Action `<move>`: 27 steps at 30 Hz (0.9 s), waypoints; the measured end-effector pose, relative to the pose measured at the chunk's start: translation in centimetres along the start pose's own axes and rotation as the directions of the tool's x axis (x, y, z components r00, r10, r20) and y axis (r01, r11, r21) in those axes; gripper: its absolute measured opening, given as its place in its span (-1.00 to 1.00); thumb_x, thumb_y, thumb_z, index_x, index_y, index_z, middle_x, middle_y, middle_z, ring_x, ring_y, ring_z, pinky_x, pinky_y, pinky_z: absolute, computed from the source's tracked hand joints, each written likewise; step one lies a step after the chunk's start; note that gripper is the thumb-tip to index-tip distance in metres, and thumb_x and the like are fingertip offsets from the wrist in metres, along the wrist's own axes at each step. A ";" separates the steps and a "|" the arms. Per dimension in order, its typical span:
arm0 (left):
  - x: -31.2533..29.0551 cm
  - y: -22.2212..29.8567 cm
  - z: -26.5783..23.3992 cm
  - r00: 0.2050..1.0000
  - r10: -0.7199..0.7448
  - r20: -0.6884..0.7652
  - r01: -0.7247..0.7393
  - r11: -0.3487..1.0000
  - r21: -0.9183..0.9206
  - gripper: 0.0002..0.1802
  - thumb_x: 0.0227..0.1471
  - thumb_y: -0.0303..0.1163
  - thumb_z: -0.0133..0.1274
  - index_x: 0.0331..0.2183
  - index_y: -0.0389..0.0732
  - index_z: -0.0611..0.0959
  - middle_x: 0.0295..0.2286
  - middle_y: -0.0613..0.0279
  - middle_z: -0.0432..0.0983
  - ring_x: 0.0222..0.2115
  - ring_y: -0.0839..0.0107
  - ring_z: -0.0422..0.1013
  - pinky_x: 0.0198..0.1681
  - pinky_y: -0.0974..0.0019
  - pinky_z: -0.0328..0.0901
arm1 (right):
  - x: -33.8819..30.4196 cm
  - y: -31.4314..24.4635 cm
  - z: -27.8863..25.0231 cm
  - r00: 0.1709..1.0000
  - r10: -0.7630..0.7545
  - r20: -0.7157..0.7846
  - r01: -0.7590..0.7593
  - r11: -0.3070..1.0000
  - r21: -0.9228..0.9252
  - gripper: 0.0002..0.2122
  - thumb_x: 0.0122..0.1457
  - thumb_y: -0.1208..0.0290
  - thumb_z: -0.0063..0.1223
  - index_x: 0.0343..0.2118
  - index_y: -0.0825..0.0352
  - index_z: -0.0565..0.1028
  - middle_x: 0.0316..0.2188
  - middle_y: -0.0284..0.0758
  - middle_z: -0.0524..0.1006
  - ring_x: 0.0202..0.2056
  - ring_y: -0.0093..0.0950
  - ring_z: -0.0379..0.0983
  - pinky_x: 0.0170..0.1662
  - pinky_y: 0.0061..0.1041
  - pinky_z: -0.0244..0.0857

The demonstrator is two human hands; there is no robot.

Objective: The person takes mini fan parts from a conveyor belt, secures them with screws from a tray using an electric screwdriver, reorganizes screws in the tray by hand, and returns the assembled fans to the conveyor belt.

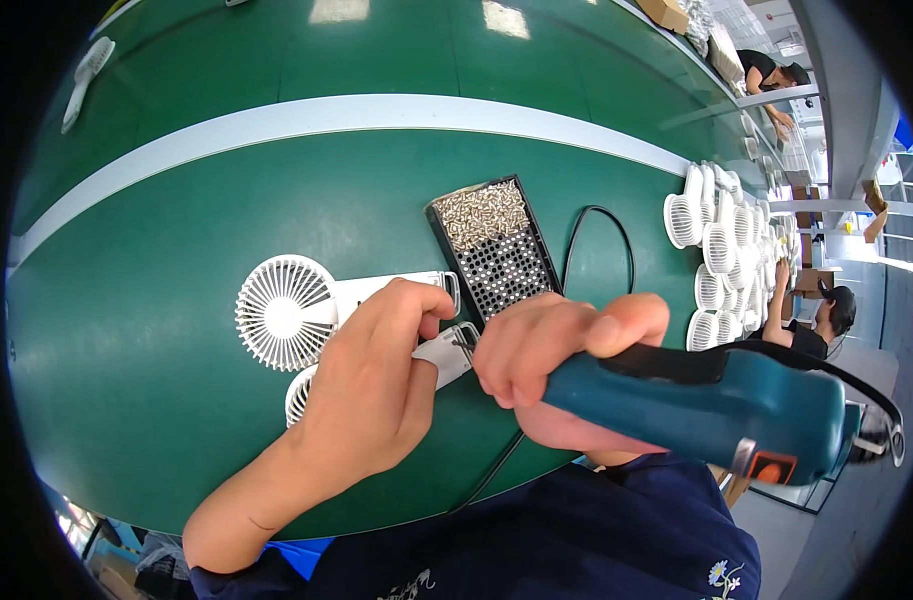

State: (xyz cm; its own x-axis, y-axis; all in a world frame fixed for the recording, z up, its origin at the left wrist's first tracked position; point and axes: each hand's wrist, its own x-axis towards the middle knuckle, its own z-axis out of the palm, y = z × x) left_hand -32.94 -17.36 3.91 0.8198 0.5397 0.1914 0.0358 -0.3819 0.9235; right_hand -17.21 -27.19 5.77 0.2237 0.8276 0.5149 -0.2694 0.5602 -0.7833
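My left hand (372,385) is closed on the handle of a small white handheld fan (445,358), whose round grille shows only in part behind my wrist. A second white fan (287,312) lies just beyond it, handle pointing right, partly covered by my fingers. My right hand (567,355) grips a teal electric screwdriver (707,400) with a black top strip. The tool lies almost level, its front end pointing left at the end of the held fan's handle. My right fingers hide most of the tip, so contact with a screw cannot be made out.
A black tray (542,235) of small metal screws, with a perforated plate, sits beyond my hands. A black cable (632,250) loops beside it. Several white fans (717,245) pile up at the right. Past a white rail (377,112) lies another fan (89,75). Two people work at the right.
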 end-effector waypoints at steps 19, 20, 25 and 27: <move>0.2 -0.3 0.8 0.998 0.062 -0.010 -0.061 0.994 0.089 -0.65 -0.15 -0.80 -0.08 -0.24 -0.33 0.52 -0.38 0.06 0.42 -0.40 0.22 0.42 -0.40 0.26 0.32 | -2.3 -0.8 -5.9 0.989 -0.103 -0.103 0.086 0.983 -0.163 -0.20 0.15 -0.55 -0.28 0.12 0.15 0.26 -0.60 -0.30 0.39 -0.72 -0.42 0.33 -0.68 -0.38 0.27; 0.1 -0.3 0.8 0.998 0.054 -0.011 -0.052 0.994 0.100 -0.66 -0.12 -0.78 -0.04 -0.24 -0.32 0.54 -0.38 0.07 0.42 -0.38 0.21 0.44 -0.38 0.25 0.33 | -2.3 -0.7 -5.8 0.986 -0.112 -0.121 0.091 0.982 -0.165 -0.21 0.16 -0.54 -0.27 0.12 0.15 0.27 -0.60 -0.32 0.39 -0.72 -0.42 0.33 -0.68 -0.38 0.26; 0.3 -0.2 0.8 0.980 0.194 0.035 -0.196 0.944 0.265 -0.60 -0.14 -0.59 0.26 -0.16 -0.17 0.68 -0.31 0.24 0.46 -0.35 0.27 0.42 -0.27 0.20 0.31 | -1.4 -2.9 -3.3 0.969 -0.150 -0.197 0.124 0.983 -0.139 -0.27 0.23 -0.47 -0.29 0.17 0.11 0.25 -0.60 -0.36 0.35 -0.76 -0.46 0.26 -0.72 -0.42 0.25; 0.2 0.0 0.8 0.965 0.249 0.081 -0.262 0.916 0.305 -0.57 -0.21 -0.44 0.38 -0.18 -0.09 0.71 -0.30 0.33 0.46 -0.36 0.33 0.38 -0.27 0.25 0.28 | -1.7 -3.6 -2.5 0.969 -0.116 -0.217 0.122 0.992 0.015 -0.25 0.18 -0.51 -0.27 0.16 0.06 0.23 -0.55 -0.26 0.41 -0.61 -0.34 0.40 -0.58 -0.31 0.33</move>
State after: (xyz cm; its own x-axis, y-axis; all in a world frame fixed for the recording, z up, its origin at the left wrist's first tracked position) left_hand -32.28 -17.82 3.65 0.8463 0.3650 0.3881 -0.0079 -0.7197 0.6942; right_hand -14.30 -30.70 6.82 0.4514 0.7294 0.5140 -0.2540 0.6573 -0.7096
